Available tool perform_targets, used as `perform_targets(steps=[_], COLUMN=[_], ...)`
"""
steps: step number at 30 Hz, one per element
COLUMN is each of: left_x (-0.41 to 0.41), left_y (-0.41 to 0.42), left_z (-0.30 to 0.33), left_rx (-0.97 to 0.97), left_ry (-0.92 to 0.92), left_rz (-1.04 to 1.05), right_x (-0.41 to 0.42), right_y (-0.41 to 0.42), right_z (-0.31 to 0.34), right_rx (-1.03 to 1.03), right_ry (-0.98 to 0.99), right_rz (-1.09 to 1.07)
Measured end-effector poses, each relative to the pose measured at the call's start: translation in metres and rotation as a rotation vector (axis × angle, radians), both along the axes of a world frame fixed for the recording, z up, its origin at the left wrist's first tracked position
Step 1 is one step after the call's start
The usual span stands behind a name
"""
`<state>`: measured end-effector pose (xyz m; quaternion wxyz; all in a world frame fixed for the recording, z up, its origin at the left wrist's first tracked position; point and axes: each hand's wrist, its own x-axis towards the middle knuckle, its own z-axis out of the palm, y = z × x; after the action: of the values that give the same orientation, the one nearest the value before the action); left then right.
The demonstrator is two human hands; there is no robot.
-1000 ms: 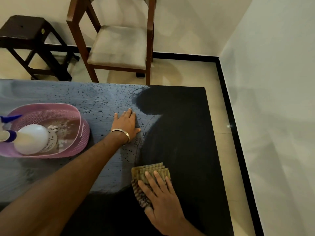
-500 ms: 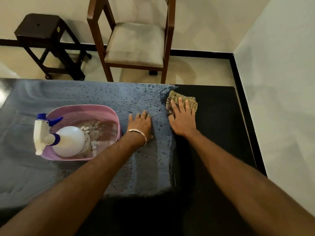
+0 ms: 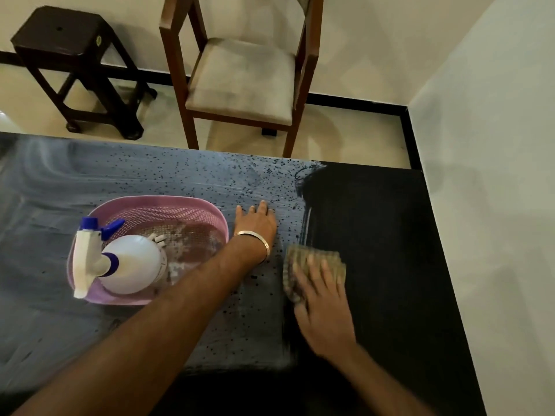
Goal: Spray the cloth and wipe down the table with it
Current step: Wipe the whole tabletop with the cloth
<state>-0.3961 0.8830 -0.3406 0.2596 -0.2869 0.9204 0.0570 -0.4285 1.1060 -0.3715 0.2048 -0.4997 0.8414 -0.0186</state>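
Note:
A folded tan cloth (image 3: 300, 261) lies flat on the dark table (image 3: 375, 235), at the border between its dusty grey part and its clean black part. My right hand (image 3: 322, 304) presses down on the cloth, fingers spread over it, blurred with motion. My left hand (image 3: 256, 225) rests flat on the dusty surface, fingers apart, a metal bangle on the wrist. A white spray bottle (image 3: 126, 262) with a blue nozzle lies on its side in a pink basket (image 3: 192, 205) left of my left hand.
A wooden chair (image 3: 243, 76) with a beige seat stands beyond the table's far edge. A dark stool (image 3: 69, 55) stands to its left. A white wall (image 3: 495, 175) runs along the table's right side. Dark specks dot the dusty grey area.
My right hand has pulled the cloth from the far edge back toward me along the border of the dust. My left hand stays flat in the same place.

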Motion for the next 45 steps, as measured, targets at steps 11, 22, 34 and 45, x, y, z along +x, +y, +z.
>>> perform_targets(steps=[11, 22, 34, 45], left_x=[0.000, 0.003, -0.001, 0.020], left_y=[-0.003, 0.000, 0.003, 0.030], left_z=[0.000, 0.006, -0.001, 0.012], left_rx=[0.007, 0.015, -0.017, -0.043], left_ry=[-0.058, -0.049, -0.032, -0.053], left_rz=[-0.015, -0.024, 0.003, -0.006], right_x=[-0.125, -0.223, -0.105, -0.039], right_y=[-0.225, -0.107, -0.193, -0.095], right_z=[-0.008, -0.010, -0.016, -0.019], right_rx=[-0.019, 0.025, -0.049, -0.073], right_ry=[0.018, 0.092, 0.059, 0.022], right_rz=[-0.115, -0.587, -0.019, -0.004])
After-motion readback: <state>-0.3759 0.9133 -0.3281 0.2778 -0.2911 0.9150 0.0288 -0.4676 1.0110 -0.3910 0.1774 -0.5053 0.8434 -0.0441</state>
